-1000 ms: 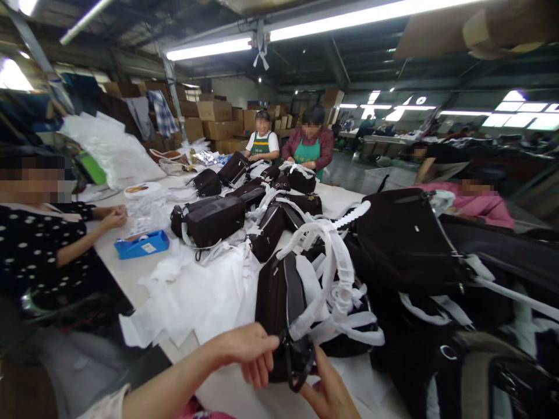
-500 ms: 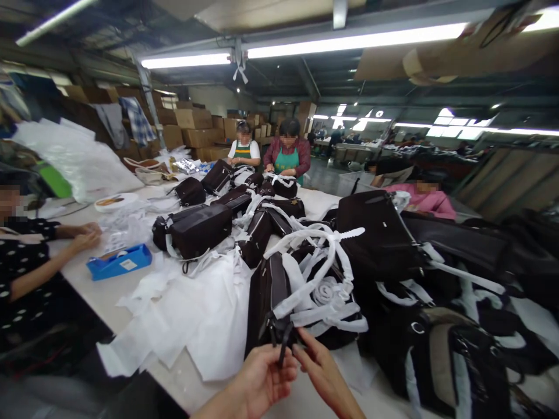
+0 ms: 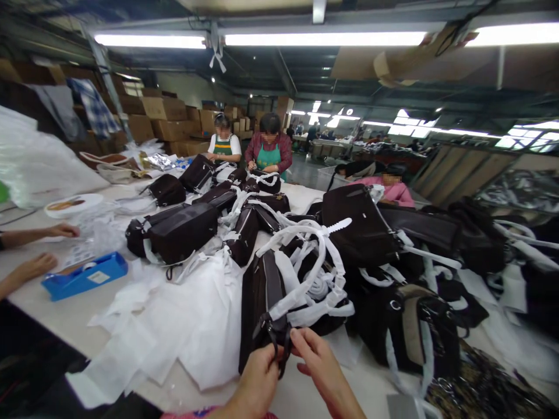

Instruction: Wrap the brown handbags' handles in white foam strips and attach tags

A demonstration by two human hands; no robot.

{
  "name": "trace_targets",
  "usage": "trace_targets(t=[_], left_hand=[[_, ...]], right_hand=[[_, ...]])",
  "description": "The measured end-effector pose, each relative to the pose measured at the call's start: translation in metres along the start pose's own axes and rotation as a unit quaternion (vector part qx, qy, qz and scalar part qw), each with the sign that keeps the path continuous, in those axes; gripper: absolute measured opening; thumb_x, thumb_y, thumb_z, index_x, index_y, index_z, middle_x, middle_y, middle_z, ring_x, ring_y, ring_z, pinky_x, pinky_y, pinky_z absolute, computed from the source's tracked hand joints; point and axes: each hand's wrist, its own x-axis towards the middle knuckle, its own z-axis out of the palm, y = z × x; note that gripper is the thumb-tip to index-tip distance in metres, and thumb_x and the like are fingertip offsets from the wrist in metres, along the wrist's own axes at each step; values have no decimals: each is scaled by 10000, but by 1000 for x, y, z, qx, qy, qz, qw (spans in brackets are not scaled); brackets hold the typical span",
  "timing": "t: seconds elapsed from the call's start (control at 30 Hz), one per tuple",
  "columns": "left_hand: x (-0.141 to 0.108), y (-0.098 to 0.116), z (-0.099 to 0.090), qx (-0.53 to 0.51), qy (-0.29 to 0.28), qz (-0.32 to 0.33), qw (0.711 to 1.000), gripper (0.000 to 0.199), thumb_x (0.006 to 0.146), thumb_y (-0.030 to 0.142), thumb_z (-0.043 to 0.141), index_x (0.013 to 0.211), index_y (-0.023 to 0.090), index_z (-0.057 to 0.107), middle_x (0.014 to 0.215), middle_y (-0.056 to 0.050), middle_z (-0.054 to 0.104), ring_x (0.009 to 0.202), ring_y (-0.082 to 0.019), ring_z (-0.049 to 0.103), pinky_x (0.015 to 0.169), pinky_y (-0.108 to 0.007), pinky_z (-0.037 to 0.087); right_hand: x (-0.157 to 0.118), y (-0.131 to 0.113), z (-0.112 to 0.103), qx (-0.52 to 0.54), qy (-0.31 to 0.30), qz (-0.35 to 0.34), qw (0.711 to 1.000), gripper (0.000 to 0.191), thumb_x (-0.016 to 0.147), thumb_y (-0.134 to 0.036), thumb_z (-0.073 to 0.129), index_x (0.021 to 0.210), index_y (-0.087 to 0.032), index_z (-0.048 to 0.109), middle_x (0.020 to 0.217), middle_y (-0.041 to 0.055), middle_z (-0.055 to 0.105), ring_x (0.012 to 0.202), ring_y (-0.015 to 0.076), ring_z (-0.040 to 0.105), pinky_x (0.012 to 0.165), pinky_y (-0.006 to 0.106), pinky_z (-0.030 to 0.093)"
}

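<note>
Pinched between the thumb and fingers of your left hand [image 3: 262,369] is a thin black strap [image 3: 283,352]. Your right hand [image 3: 318,356] has its thumb and first finger spread apart, with one fingertip at the strap's right side; you cannot tell from this view how hard it presses. That strap hangs from the near end of the dark handbag [image 3: 255,297], which sits on the table [image 3: 61,321] right in front of you, near the middle.

With just one firm pinch, the strap could slip out if you tug, because it is thin and looks smooth. If you pull too hard, the dark handbag might slide your way, since neither hand holds its body. Then the white wrapped handles [image 3: 279,309], standing up in big loops on its right side, could flop onto your fingers. Their far tip reaches in front of the big black bag [image 3: 358,224] on the right, so a sharp pull might snag there.

On the left, the white paper sheets [image 3: 205,326] lie just beside your bag, and one corner pokes past the table's near edge. A bump could crease them or push them off. The blue tape dispenser [image 3: 87,276] is farther left, near a co-worker's hands [image 3: 38,266], so a small slip should miss it.
</note>
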Motion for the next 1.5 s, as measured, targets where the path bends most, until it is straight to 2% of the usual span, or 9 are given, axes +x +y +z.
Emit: trace_targets(t=[0.17, 0.4, 0.53, 0.73, 0.87, 0.97, 1.1, 1.33, 1.5], left_hand=[[-2, 18, 4, -1, -38, 8, 999, 307, 684, 111, 449, 892, 197, 658, 873, -22, 669, 919, -208, 591, 926, -282, 400], [-5, 21, -2, -162, -61, -180, 968, 286, 621, 240, 608, 895, 159, 614, 800, -35, 613, 712, -172, 582, 553, -257, 439], [-8, 19, -12, -277, -15, -214, 937, 347, 639, 350, 705, 906, 148, 614, 745, -24, 610, 709, -153, 601, 634, -270, 461], [-6, 9, -12, -436, -6, -230, 870, 284, 718, 188, 707, 971, 126, 596, 997, -142, 697, 885, -210, 669, 826, -335, 474], [-3, 9, -12, -537, 11, -206, 818, 190, 756, 80, 661, 934, 129, 613, 953, -94, 712, 879, -199, 680, 886, -352, 470], [1, 7, -17, -545, -11, -186, 818, 145, 793, 130, 640, 938, 117, 637, 716, -26, 677, 669, -149, 655, 797, -326, 493], [5, 3, -23, -538, -62, -233, 807, 356, 840, 384, 598, 1015, 76, 637, 734, -49, 658, 670, -168, 634, 744, -366, 508], [7, 1, -20, -346, -80, -227, 907, 300, 720, 346, 728, 897, 135, 610, 665, -18, 635, 602, -160, 629, 595, -295, 498], [7, 0, -17, -339, -124, -282, 889, 387, 647, 411, 773, 838, 121, 603, 723, -38, 650, 615, -135, 642, 507, -200, 451]], right_hand=[[-1, 1, 6, 42, 13, -10, 999, 378, 657, -557, 679, 676, -193, 577, 691, 1, 582, 709, 175, 534, 593, 257, 422], [0, 26, 6, 138, -55, -46, 988, 361, 722, -512, 662, 661, -187, 517, 671, -32, 473, 651, 130, 450, 600, 254, 425], [-1, 23, 5, 140, -80, -88, 983, 321, 712, -460, 715, 693, -176, 567, 694, -28, 498, 689, 126, 452, 642, 239, 399], [5, 33, 4, 237, -118, -39, 963, 257, 693, -380, 769, 732, -170, 628, 712, -19, 574, 682, 117, 496, 655, 240, 406], [9, 44, 4, 360, -110, 9, 926, 228, 687, -315, 791, 740, -185, 613, 780, -22, 601, 729, 120, 541, 700, 274, 449], [10, 45, 4, 404, -128, 15, 906, 211, 722, -314, 769, 755, -182, 608, 792, -6, 617, 747, 131, 560, 737, 315, 464], [12, 43, -1, 400, -108, 14, 910, 232, 770, -375, 723, 827, -177, 615, 654, -27, 558, 699, 121, 534, 704, 292, 448], [13, 42, 3, 314, -64, 0, 947, 436, 756, -589, 641, 686, -164, 577, 471, -51, 457, 553, 107, 443, 612, 248, 391], [13, 44, 11, 311, -94, -14, 946, 408, 748, -534, 660, 614, -169, 536, 494, -47, 479, 488, 82, 367, 563, 235, 360]])
